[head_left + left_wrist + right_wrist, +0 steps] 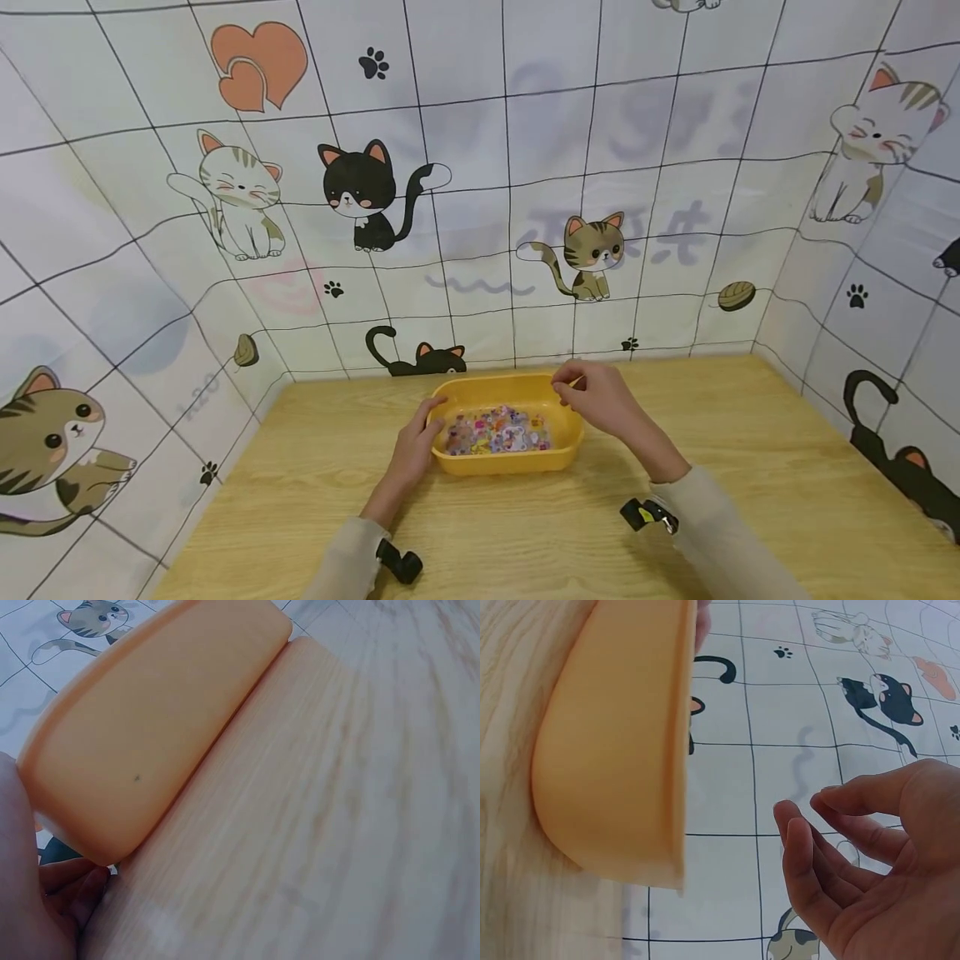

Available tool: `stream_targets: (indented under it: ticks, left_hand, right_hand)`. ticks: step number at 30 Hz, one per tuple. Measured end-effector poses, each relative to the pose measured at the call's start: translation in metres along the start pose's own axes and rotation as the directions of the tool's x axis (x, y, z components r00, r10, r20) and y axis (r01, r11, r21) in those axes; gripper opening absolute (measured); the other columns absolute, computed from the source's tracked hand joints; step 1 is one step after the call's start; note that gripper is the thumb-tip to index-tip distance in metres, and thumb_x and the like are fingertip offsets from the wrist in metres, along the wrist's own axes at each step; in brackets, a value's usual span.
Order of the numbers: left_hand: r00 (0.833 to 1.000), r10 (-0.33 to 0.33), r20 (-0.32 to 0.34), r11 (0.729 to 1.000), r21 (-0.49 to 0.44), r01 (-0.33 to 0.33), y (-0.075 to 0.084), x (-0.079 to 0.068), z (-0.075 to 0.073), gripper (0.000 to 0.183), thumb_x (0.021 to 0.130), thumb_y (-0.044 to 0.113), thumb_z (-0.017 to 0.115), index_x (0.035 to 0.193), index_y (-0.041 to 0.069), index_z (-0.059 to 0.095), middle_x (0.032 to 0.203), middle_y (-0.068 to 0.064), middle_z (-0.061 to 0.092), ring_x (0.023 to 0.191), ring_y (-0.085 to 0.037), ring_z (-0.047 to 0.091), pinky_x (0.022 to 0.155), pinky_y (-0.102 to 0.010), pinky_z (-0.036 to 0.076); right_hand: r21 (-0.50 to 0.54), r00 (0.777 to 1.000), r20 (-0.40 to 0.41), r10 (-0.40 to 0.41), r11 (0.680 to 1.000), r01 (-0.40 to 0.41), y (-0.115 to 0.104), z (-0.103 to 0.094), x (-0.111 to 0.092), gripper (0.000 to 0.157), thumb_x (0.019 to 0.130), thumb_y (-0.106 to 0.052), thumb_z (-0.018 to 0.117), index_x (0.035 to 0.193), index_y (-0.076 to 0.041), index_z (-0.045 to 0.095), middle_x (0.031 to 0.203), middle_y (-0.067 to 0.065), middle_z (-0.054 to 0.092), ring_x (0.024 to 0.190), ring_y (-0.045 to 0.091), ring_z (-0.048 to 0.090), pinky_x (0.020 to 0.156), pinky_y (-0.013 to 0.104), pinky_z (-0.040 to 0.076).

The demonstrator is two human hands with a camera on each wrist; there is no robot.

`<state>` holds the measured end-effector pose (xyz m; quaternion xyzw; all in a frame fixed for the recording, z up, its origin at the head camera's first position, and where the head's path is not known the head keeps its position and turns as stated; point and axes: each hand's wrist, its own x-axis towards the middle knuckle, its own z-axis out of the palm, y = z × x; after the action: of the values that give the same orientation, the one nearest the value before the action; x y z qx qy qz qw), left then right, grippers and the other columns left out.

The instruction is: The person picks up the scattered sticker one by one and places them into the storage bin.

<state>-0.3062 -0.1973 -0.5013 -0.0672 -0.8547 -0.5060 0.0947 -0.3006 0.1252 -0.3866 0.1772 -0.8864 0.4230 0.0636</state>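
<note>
A yellow plastic tub (506, 465) stands on the wooden table with a layer of small, colourful, translucent trinkets (495, 429) in it. My left hand (408, 446) holds the tub's left end, thumb over the rim. In the left wrist view its fingers (71, 889) curl low against the tub's outer wall. Above the tub's right rim is my right hand (600, 400), with loosely bent fingers. The right wrist view shows a gap between its thumb and fingertips (799, 832), with nothing visible in it.
The wood-grain table (487, 533) reaches back to a wall covering (480, 192) printed with cats and grid lines. This covering also rises on the left and right sides. Small black cameras (648, 517) are strapped at both wrists.
</note>
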Motion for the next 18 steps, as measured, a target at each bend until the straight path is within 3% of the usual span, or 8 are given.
stream_targets:
  ticks: [9,14,18]
  left_hand:
    - [0.999,-0.029,0.040,0.999,-0.042,0.031,-0.002,-0.001,-0.007,0.045,0.108,0.032,0.049,0.153,0.028,0.048,0.163,-0.012,0.044,0.150,-0.040,0.040,0.124,-0.059,0.030]
    - [0.995,-0.066,0.074,0.991,-0.114,0.074,-0.003,0.002,-0.013,0.054,0.108,0.041,0.046,0.159,0.026,0.037,0.155,-0.019,0.051,0.141,-0.042,0.051,0.117,-0.063,0.038]
    - [0.989,-0.102,0.104,0.985,-0.131,0.115,-0.002,0.005,-0.021,0.056,0.109,0.043,0.044,0.161,0.023,0.034,0.146,-0.026,0.056,0.126,-0.041,0.064,0.109,-0.056,0.050]
  right_hand:
    - [-0.004,0.998,-0.055,-0.015,1.000,0.014,-0.001,-0.018,-0.001,0.013,0.100,-0.014,0.066,0.106,-0.007,0.075,0.093,0.009,0.075,0.072,0.013,0.068,0.063,0.028,0.058]
    - [0.060,0.996,-0.085,-0.022,0.998,0.027,-0.002,-0.036,-0.005,0.015,0.101,-0.016,0.066,0.107,-0.005,0.074,0.095,0.012,0.075,0.074,0.014,0.069,0.065,0.028,0.060]
    - [0.105,0.995,-0.097,-0.015,0.994,0.025,0.002,-0.055,-0.013,0.020,0.101,-0.019,0.066,0.110,-0.002,0.073,0.098,0.014,0.074,0.075,0.008,0.070,0.066,0.028,0.061]
